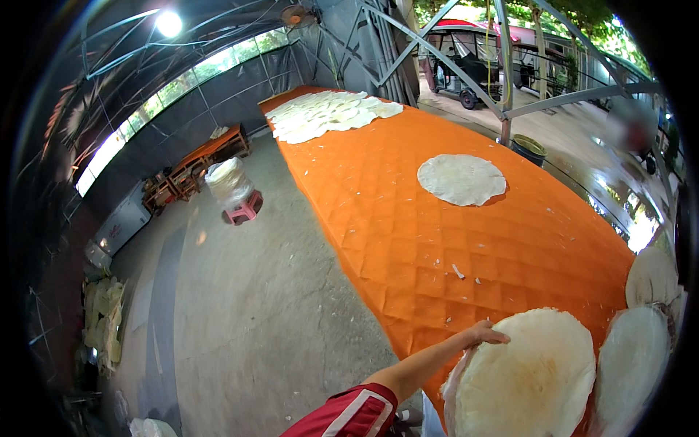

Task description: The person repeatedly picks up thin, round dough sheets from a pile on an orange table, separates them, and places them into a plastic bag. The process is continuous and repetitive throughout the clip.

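Note:
My left hand (487,334) grips the upper left edge of a large round flatbread (527,371), with more layers showing under its left rim. The bread is pale with a browned middle and lies at the near end of a table under an orange cloth (382,235). My right hand is out of view. A single round flatbread (462,179) lies flat farther up the cloth. At the far end, many overlapping flatbreads (327,112) are spread out. To the right of the near bread stand plastic-wrapped flatbreads (632,360).
A plastic-wrapped stack (228,180) rests on a pink stool (243,208) on the concrete floor to the left. Wooden benches (205,153) line the far wall. Beyond the table's right edge are a dark bucket (528,148), metal frame posts and a parked three-wheeler (464,71).

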The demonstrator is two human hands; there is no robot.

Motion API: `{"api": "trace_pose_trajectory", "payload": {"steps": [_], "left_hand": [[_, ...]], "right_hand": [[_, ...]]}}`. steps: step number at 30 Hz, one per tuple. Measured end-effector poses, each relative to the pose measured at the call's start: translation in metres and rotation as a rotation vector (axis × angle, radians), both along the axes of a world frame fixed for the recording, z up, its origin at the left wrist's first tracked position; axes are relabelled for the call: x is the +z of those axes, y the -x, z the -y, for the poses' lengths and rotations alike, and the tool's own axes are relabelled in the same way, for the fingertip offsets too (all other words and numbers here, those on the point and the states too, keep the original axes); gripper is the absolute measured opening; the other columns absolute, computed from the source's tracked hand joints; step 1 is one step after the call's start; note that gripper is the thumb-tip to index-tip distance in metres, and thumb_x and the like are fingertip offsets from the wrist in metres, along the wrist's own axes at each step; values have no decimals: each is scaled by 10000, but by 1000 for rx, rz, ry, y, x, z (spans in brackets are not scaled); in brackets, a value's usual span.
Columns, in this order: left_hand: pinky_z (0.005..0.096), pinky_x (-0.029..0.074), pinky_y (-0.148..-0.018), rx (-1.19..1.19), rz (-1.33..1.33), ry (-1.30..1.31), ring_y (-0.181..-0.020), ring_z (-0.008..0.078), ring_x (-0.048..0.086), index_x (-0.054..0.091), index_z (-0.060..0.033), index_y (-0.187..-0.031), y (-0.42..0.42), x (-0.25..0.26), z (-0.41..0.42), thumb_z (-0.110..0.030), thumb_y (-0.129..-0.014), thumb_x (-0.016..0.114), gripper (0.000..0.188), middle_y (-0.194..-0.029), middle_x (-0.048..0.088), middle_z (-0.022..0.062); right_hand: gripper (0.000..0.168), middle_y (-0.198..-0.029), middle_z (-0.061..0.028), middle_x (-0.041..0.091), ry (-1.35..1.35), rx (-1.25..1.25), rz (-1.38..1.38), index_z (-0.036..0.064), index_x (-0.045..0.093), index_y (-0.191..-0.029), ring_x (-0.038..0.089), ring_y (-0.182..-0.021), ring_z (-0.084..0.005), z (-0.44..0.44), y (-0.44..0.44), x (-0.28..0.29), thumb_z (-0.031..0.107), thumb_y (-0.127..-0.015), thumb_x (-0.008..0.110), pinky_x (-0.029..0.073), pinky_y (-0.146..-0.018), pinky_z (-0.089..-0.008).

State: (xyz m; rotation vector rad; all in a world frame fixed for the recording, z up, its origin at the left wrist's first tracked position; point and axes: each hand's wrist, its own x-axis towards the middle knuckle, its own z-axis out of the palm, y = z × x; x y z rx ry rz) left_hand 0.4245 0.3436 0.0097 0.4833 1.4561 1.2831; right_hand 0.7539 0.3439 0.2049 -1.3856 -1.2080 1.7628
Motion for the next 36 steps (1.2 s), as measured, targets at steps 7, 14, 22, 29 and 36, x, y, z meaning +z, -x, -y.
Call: {"api": "trace_pose_trajectory", "payload": {"steps": [7, 14, 22, 29, 36], "left_hand": [[279, 441, -836, 34, -10, 54, -1002, 207, 551, 212, 194, -1244, 0, 3, 0, -343, -604, 780, 1010, -1067, 561, 176], [320, 425, -852, -101, 320, -39, -950, 168, 546, 564, -6, -1095, -7, 26, 6, -308, -684, 719, 533, -1085, 569, 71], [389, 443, -857, -340, 384, -25, -955, 282, 562, 509, 47, -1113, -13, 51, -5, -250, -770, 500, 454, -1072, 570, 163], [418, 453, -832, -222, 392, 64, -947, 304, 556, 475, 25, -1137, -15, 48, -15, -242, -698, 567, 521, -1057, 569, 157], [393, 452, -824, -226, 468, 48, -912, 283, 571, 521, 32, -1080, -6, 32, -15, -253, -745, 536, 440, -1010, 589, 150]], "right_hand": [[443, -1056, -119, 530, 96, 39, 0, 37, 467, -1120, 539, -919, -235, -31, -7, -42, 355, -814, 506, 471, -719, -346], [374, -970, -109, 580, 69, 50, -4, -10, 530, -1056, 568, -843, -191, -107, -60, -145, 279, -818, 519, 470, -711, -296], [288, -796, -27, 617, -96, -7, -121, 42, 648, -907, 573, -716, -89, -100, -84, -138, 300, -797, 585, 452, -605, -236], [467, -982, -86, 600, -39, -153, -320, -35, 541, -1085, 577, -859, -153, -98, -76, -136, 215, -717, 683, 454, -769, -272], [417, -963, -84, 605, 7, -198, -255, -35, 546, -1072, 577, -841, -140, -100, -74, -152, 185, -739, 666, 459, -749, -273]]}}
